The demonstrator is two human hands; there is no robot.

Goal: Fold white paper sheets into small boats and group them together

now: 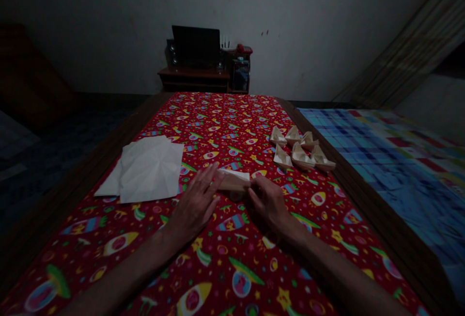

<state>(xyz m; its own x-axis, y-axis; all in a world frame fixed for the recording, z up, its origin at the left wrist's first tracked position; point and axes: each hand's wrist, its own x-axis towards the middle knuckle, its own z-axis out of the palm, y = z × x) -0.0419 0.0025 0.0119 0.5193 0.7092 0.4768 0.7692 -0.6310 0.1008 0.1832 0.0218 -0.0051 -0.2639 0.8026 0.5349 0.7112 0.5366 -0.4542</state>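
A small folded piece of paper [234,181], white on top with a tan lower band, lies on the red patterned cloth between my hands. Over its left end my left hand [196,197] rests with fingers stretched out, nearly flat. At the right end, my right hand [269,199] pinches the paper's edge between thumb and curled fingers. Several folded paper boats [303,155] stand grouped in two rows beyond my right hand. To the left of my left hand is a stack of creased white paper sheets [150,170].
The cloth [232,258] covers a long table with dark wooden edges [395,229]. Past its far end stand a monitor [196,46] on a low cabinet and a red telephone [244,49]. A bed with a blue checked cover [348,146] lies to the right.
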